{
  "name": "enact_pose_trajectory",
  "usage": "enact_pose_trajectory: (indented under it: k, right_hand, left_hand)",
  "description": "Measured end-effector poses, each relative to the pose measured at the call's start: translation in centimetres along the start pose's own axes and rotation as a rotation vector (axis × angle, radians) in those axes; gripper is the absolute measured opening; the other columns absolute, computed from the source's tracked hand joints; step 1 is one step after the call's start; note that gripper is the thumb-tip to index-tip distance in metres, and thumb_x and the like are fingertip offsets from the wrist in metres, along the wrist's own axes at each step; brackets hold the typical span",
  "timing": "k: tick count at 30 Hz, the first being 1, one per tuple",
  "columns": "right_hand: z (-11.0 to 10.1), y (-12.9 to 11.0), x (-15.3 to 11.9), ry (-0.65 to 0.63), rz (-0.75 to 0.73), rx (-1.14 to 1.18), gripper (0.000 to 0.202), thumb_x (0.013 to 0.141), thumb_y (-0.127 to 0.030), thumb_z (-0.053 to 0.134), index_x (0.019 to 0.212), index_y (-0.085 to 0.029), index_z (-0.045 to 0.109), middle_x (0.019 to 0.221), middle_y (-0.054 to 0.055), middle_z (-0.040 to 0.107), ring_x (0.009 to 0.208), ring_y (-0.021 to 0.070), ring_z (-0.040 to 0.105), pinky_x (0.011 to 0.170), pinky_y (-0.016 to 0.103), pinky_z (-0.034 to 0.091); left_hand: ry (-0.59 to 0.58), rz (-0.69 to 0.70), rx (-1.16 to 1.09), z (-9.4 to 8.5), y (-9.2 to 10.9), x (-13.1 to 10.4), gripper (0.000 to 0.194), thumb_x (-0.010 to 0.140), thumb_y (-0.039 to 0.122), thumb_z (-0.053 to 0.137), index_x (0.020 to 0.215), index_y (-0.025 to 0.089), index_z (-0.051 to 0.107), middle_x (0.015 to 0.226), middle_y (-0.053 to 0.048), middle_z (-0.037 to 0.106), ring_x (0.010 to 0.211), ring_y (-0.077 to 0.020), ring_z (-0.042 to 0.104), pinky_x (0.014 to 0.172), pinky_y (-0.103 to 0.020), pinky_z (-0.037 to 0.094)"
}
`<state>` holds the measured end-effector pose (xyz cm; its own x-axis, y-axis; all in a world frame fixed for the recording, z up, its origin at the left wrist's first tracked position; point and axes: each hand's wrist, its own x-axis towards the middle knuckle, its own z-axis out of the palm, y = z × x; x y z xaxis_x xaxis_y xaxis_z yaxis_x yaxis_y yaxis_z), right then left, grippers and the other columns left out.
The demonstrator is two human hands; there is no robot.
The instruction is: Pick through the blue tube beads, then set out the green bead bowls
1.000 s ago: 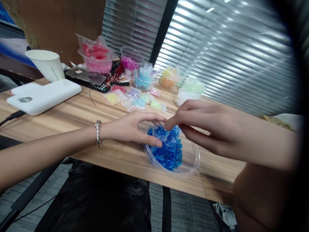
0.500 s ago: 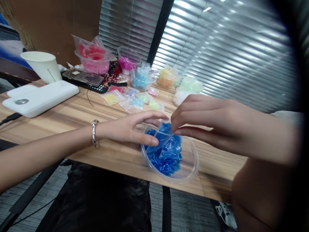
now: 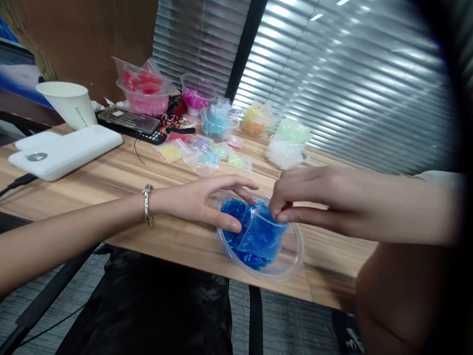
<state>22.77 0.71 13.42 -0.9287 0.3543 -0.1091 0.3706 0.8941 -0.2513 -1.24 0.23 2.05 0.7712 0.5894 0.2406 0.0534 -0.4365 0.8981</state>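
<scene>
A clear round tub (image 3: 295, 261) near the table's front edge holds loose blue tube-like pieces (image 3: 231, 209). Over them, inside the tub's rim, hangs a small clear bag of blue pieces (image 3: 262, 234), its upper right corner pinched by my right hand (image 3: 318, 197). My left hand (image 3: 210, 199), with a silver bracelet at the wrist, rests at the tub's left rim. Its thumb and fingers are spread, beside the bag, with nothing gripped between them.
Small bags of coloured pieces (image 3: 172, 151) lie behind the tub. Farther back are a blue-filled tub (image 3: 215, 123), an orange one (image 3: 254, 122) and a pink one (image 3: 146, 101). At left are a white power bank (image 3: 70, 150), a paper cup (image 3: 70, 106) and a remote (image 3: 157, 135).
My right hand has moved slightly right and down, and the bag with it, now hanging flatter to view. My left hand has let the bag's left side go; its fingers are apart.
</scene>
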Motion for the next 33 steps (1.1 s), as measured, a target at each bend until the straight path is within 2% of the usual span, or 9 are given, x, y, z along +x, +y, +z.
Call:
enact_pose_trajectory:
  k: [3, 6, 13, 16, 19, 22, 26, 30, 33]
  right_hand:
    - [0.6, 0.6, 1.2, -0.152, 0.054, 0.053, 0.019, 0.096, -0.026, 0.050, 0.091, -0.022, 0.068, 0.083, 0.000, 0.069, 0.073, 0.0135, 0.062, 0.064, 0.025, 0.044]
    - [0.9, 0.6, 1.7, -0.174, 0.095, 0.060, 0.018, 0.094, -0.025, 0.051, 0.093, -0.022, 0.069, 0.084, 0.000, 0.070, 0.072, 0.0138, 0.062, 0.062, 0.025, 0.043]
    - [-0.7, 1.4, 0.1, -0.012, 0.172, 0.036, 0.030, 0.096, -0.040, 0.048, 0.115, -0.025, 0.066, 0.094, 0.002, 0.072, 0.071, 0.0138, 0.063, 0.058, 0.024, 0.041]
    - [-1.0, 3.3, -0.1, 0.036, 0.271, 0.003, 0.033, 0.095, -0.042, 0.048, 0.119, -0.025, 0.065, 0.097, 0.003, 0.072, 0.075, 0.0150, 0.063, 0.061, 0.025, 0.042]
    - [-0.3, 6.1, 0.2, 0.132, 0.403, -0.044, 0.034, 0.094, -0.041, 0.046, 0.116, -0.024, 0.066, 0.097, 0.004, 0.071, 0.081, 0.0170, 0.064, 0.068, 0.028, 0.045]
    - [0.6, 9.2, 0.5, 0.203, 0.456, -0.070, 0.033, 0.093, -0.037, 0.048, 0.112, -0.020, 0.068, 0.107, 0.009, 0.070, 0.092, 0.0199, 0.064, 0.078, 0.031, 0.047]
    - [1.2, 11.6, 0.0, 0.368, 0.435, -0.090, 0.035, 0.094, -0.036, 0.046, 0.117, -0.020, 0.066, 0.118, 0.010, 0.066, 0.102, 0.0226, 0.062, 0.087, 0.036, 0.047]
    - [2.8, 12.6, -1.5, 0.647, 0.507, -0.289, 0.033, 0.095, -0.030, 0.043, 0.117, -0.020, 0.065, 0.120, 0.011, 0.064, 0.116, 0.0277, 0.053, 0.096, 0.044, 0.043]
    - [6.0, 13.8, -3.7, 0.789, 0.727, -0.506, 0.034, 0.091, -0.028, 0.047, 0.119, -0.019, 0.065, 0.131, 0.016, 0.057, 0.130, 0.0361, 0.040, 0.102, 0.053, 0.036]
  left_hand:
    - [0.016, 0.043, 0.029, 0.0, -0.1, 0.0, 0.069, 0.077, 0.027, 0.077, 0.139, 0.025, 0.046, 0.136, -0.011, 0.057, 0.129, -0.0243, 0.051, 0.108, -0.039, 0.044]
    - [0.024, 0.078, 0.073, -0.3, 0.0, 0.0, 0.071, 0.074, 0.027, 0.079, 0.138, 0.026, 0.047, 0.135, -0.010, 0.056, 0.128, -0.0252, 0.052, 0.108, -0.040, 0.044]
    - [0.072, 0.169, 0.275, -1.2, 0.3, -0.4, 0.081, 0.060, 0.038, 0.088, 0.130, 0.027, 0.049, 0.145, -0.011, 0.044, 0.138, -0.0311, 0.038, 0.114, -0.048, 0.035]
    - [0.155, 0.276, 0.422, -1.3, 0.5, -0.6, 0.094, 0.053, 0.045, 0.090, 0.133, 0.030, 0.044, 0.151, -0.013, 0.033, 0.142, -0.0346, 0.030, 0.115, -0.053, 0.031]
    - [0.179, 0.423, 0.638, -1.0, 1.3, -0.9, 0.101, 0.051, 0.055, 0.088, 0.137, 0.027, 0.043, 0.149, -0.017, 0.035, 0.139, -0.0362, 0.034, 0.116, -0.055, 0.028]
    - [0.150, 0.545, 0.904, -0.2, 1.9, -1.4, 0.077, 0.064, 0.057, 0.081, 0.128, 0.023, 0.054, 0.135, -0.014, 0.055, 0.136, -0.0319, 0.039, 0.121, -0.054, 0.014]
    - [0.147, 0.680, 1.013, 1.3, 1.3, -1.7, 0.016, 0.088, 0.022, 0.065, 0.104, 0.022, 0.064, 0.090, 0.000, 0.074, 0.121, -0.0198, 0.056, 0.125, -0.048, 0.002]
    - [0.216, 0.643, 1.054, 1.5, 0.3, -1.9, 0.020, 0.091, 0.011, 0.052, 0.098, 0.025, 0.065, 0.078, 0.003, 0.073, 0.110, -0.0168, 0.064, 0.126, -0.047, 0.010]
    - [0.226, 0.589, 1.122, 0.1, 0.3, -2.3, 0.017, 0.091, 0.014, 0.054, 0.099, 0.025, 0.064, 0.084, 0.002, 0.073, 0.112, -0.0187, 0.063, 0.125, -0.048, 0.012]
